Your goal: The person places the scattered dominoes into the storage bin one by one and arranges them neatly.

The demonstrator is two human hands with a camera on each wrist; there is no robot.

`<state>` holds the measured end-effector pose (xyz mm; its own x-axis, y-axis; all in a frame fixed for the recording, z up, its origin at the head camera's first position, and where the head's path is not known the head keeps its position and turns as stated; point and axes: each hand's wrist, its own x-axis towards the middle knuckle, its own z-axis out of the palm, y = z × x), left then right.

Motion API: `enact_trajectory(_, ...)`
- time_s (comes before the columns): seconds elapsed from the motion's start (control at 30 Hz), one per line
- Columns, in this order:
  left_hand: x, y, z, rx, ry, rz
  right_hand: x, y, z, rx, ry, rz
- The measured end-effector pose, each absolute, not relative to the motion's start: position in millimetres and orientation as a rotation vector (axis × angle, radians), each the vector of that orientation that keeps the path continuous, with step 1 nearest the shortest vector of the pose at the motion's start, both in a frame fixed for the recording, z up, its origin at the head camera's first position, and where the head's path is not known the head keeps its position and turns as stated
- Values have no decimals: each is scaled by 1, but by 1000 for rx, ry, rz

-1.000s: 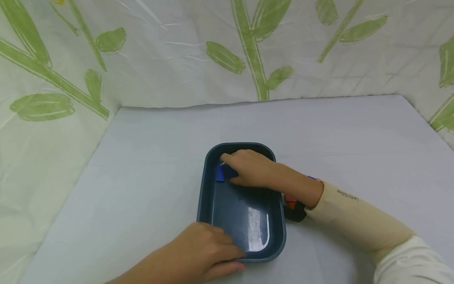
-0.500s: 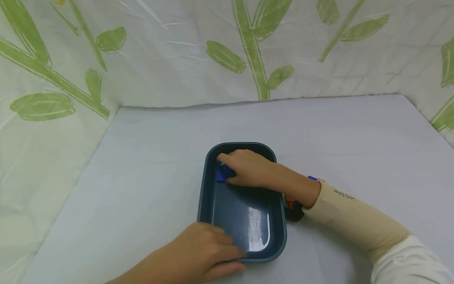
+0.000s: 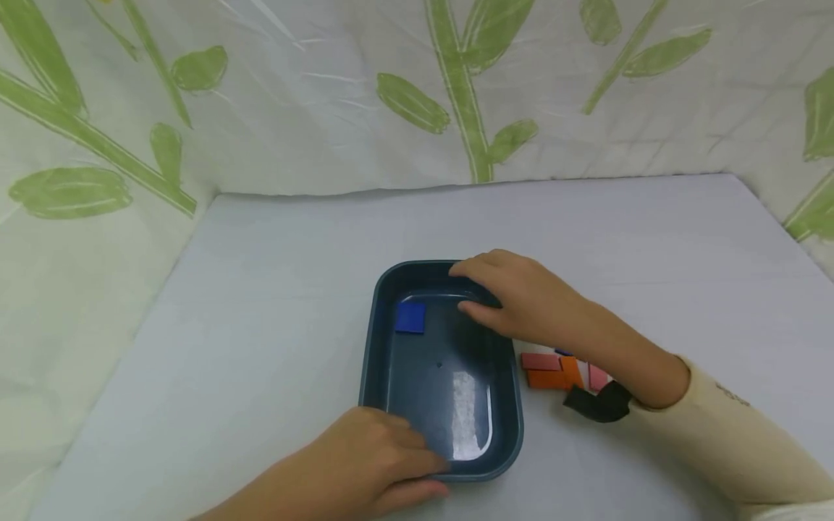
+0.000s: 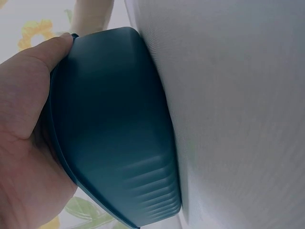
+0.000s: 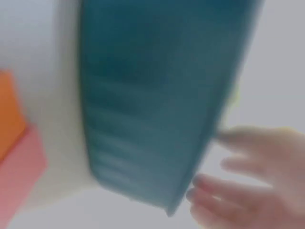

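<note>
L hand (image 3: pixel 378 459) grips the near L corner of a dark teal bin (image 3: pixel 430 412), fingers over the rim & thumb on the outside. R hand (image 3: pixel 515 293) is over the bin's far R corner, fingers loosely bent, w/ a wide gap btwn thumb & index; can't tell if it touches the rim, & the R wrist view is blurry. Bin sits flat on the tabletop (image 3: pixel 260 362), longer front to back. Inside, a square blue block (image 3: pixel 410 318) lies on the floor near the far L corner.

Just R of the bin, a few more pcs lie on the tabletop: an orange block (image 3: pixel 546 380) w/ a pink block (image 3: pixel 540 361) right behind it, a 2nd orange pc (image 3: pixel 572 372) at an angle beside them, another pink pc (image 3: pixel 597 377) partly under the R forearm, plus a blue sliver (image 3: pixel 563 352) farther back, mostly hidden.

Black strap (image 3: pixel 599 403) hangs by the R wrist; beige sleeve (image 3: pixel 730 434) starts there. Beyond the tabletop: a pale backdrop (image 3: pixel 293 108) w/ green leaves & stems.
</note>
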<state>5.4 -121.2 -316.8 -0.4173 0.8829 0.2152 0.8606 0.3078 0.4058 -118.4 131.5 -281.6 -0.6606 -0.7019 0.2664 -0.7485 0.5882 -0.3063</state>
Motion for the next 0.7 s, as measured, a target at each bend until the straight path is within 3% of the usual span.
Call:
enact_trajectory(0.37, 7, -119, -318, 1647, 2498, 765, -92, 200, -292, 1063, -2753, 475)
enact_trajectory(0.7, 6, -119, -319, 1664, 2499, 776, -77, 228, -317, 865, -2974, 476)
